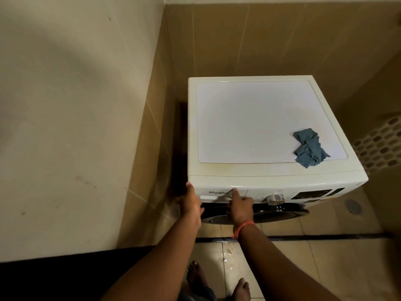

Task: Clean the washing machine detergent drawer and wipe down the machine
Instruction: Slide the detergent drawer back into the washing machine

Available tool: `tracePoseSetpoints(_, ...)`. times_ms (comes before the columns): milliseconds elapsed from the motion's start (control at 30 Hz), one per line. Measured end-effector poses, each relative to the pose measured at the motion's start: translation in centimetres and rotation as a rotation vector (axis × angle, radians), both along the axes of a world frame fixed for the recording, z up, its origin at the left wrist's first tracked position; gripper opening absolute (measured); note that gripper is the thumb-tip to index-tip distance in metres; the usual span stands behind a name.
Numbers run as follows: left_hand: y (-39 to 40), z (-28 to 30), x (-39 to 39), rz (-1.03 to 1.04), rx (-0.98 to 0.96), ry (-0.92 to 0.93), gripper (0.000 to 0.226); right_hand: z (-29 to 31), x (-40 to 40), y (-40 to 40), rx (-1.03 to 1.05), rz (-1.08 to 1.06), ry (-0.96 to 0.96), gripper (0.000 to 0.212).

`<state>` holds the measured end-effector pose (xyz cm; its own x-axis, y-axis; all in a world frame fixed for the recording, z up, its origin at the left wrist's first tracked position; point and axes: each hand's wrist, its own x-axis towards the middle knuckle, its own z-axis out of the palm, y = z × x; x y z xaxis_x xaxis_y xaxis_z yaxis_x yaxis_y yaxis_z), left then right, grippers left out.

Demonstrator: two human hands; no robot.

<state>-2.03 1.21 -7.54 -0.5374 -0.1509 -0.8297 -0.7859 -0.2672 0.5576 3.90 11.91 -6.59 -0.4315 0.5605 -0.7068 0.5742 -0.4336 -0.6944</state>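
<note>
White front-loading washing machine point(256, 127) in a tiled corner. Detergent drawer point(223, 194) at its front upper left, flush with the panel. Left hand point(191, 203) against the machine's front left corner, fingers extended. Right hand point(239, 205) on the drawer front, index finger straight, other fingers curled. Blue cloth point(309, 148) crumpled on the machine's top, near its right front edge.
</note>
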Motion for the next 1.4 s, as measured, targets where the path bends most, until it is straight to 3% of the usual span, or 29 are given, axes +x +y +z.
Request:
tracePoseSetpoints(67,0.5,-0.4,-0.2,0.012,0.155,-0.043,0.075,-0.8,-0.9,-0.4,-0.281,-0.158,0.094,0.03)
tracePoseSetpoints(133,0.8,-0.5,-0.3,0.01,0.211,-0.007,0.077,-1.4,-1.2,-0.4,-0.392,-0.258,0.193,0.018)
tracePoseSetpoints(200,0.9,-0.7,-0.3,0.013,0.242,0.02,0.075,-1.7,-0.8,-0.3,-0.415,-0.27,0.225,0.018)
tracePoseSetpoints(467,-0.3,-2.4,1.8,-0.108,0.223,-0.006,0.065,-3.0,1.2,-0.1,-0.357,-0.167,0.133,0.053)
tracePoseSetpoints(567,-0.4,-2.0,2.6,-0.182,0.101,-0.018,0.05,-2.9,2.2,0.1,-0.247,-0.151,0.056,0.079)
tracePoseSetpoints(633,-0.5,-1.4,3.0,-0.245,-0.049,0.023,0.036,-2.0,3.0,0.8,0.037,-0.022,-0.067,0.094)
tracePoseSetpoints(700,-0.7,-1.1,3.7,-0.364,-0.285,0.145,0.023,-1.0,4.0,1.6,0.354,0.195,-0.098,0.079)
tracePoseSetpoints(767,-1.2,-0.8,4.2,-0.501,-0.503,0.228,0.021,-0.4,4.4,1.8,0.538,0.439,-0.049,0.055)
tracePoseSetpoints(867,-1.8,-0.8,5.8,-0.668,-0.696,0.256,0.031,0.1,5.5,1.6,0.58,0.714,-0.046,0.03)
tracePoseSetpoints(1100,-2.9,0.2,11.0,-0.922,-0.988,0.356,0.034,0.3,9.6,2.2,0.564,0.928,-0.049,0.033)
tracePoseSetpoints(1400,-4.5,0.6,14.6,-1.107,-0.996,0.36,0.044,0.2,13.3,1.9,0.572,1.055,-0.048,0.041)
